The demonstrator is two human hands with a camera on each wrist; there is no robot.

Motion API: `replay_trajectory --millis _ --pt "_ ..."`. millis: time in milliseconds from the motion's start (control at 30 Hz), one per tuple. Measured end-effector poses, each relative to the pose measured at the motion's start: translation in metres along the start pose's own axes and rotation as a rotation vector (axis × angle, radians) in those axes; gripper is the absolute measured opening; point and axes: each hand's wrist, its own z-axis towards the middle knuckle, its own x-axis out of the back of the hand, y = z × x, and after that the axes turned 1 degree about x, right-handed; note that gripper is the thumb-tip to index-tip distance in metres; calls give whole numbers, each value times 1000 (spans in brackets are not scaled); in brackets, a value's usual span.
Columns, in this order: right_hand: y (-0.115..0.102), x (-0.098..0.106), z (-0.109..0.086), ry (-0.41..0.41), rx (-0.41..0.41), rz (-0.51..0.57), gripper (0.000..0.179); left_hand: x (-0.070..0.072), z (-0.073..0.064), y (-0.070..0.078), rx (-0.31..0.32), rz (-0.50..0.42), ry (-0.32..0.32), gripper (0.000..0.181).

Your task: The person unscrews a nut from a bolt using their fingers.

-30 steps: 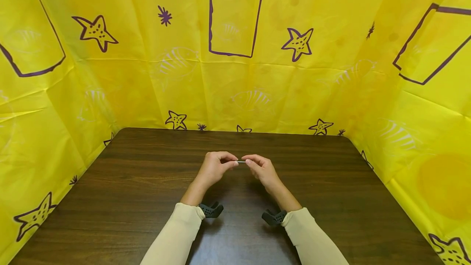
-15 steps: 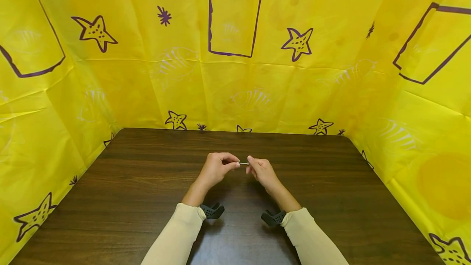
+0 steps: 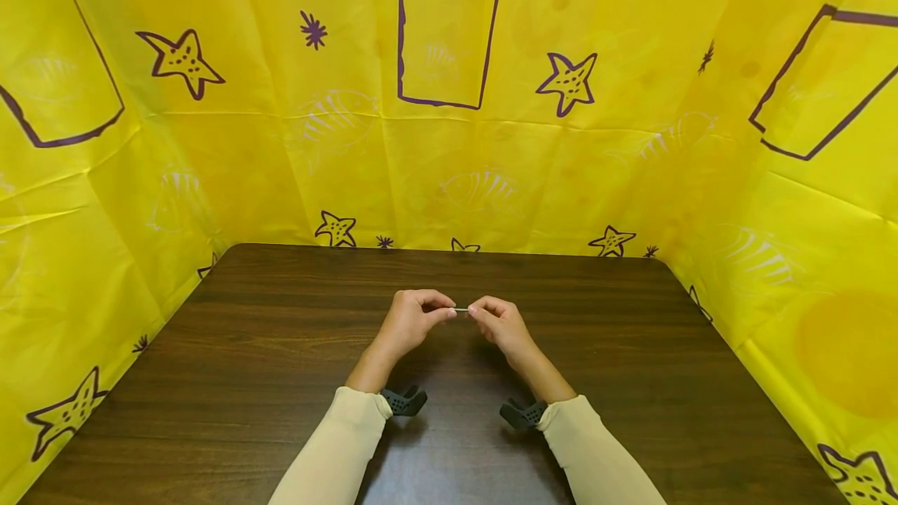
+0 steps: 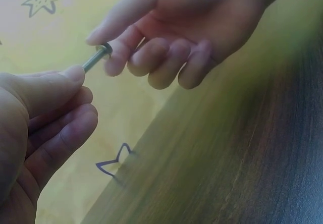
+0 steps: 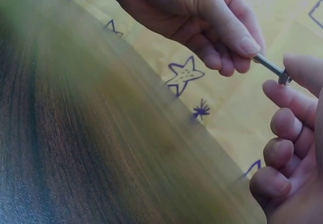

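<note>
A small silver bolt (image 3: 461, 309) spans the gap between my two hands above the middle of the dark wooden table (image 3: 281, 380). My left hand (image 3: 414, 318) pinches the shank of the bolt (image 4: 94, 59) between thumb and curled fingers. My right hand (image 3: 494, 318) pinches a small nut (image 4: 106, 49) on the bolt's free end with thumb and forefinger. In the right wrist view the nut (image 5: 284, 76) sits at the tip of the bolt (image 5: 267, 65), right by my fingertips.
Yellow sheeting (image 3: 449, 100) with purple stars and rectangles walls the table on the left, back and right. Black wrist camera mounts (image 3: 403, 400) hang under both cream sleeves.
My right hand's fingers have shifted slightly around the bolt's end, dipping and coming back. The left hand has stayed still.
</note>
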Motion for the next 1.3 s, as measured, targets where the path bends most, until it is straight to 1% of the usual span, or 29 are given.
replay_trajectory --millis 100,233,300,367,467,533,633,767,900,1067,1200,1300 --pt "1 -1 -1 26 34 13 21 0 0 -1 1 0 4 5" --pt "3 0 -1 25 85 37 20 1 1 -1 6 7 15 5" --pt "3 1 0 23 93 38 22 1 1 -1 13 13 18 4" --pt "4 1 1 33 104 12 23 2 0 0 21 13 19 4" --pt "6 2 2 67 119 -73 23 3 0 -1 40 12 14 4" --pt "10 2 4 100 128 -153 22 3 0 -2 55 13 12 4" --pt "12 3 5 134 121 -262 18 3 -1 -5 77 19 8 6" --pt "14 4 5 147 112 -399 14 4 -2 -9 102 28 -7 7" --pt "15 5 5 136 90 -514 12 3 -2 -14 125 38 -27 6" --pt "18 6 5 91 35 -589 11 3 -3 -19 128 63 -40 5" --pt "19 7 4 65 38 -640 11 2 -5 -21 151 65 -65 5" --pt "19 7 3 56 53 -717 11 2 -7 -22 191 51 -103 5"
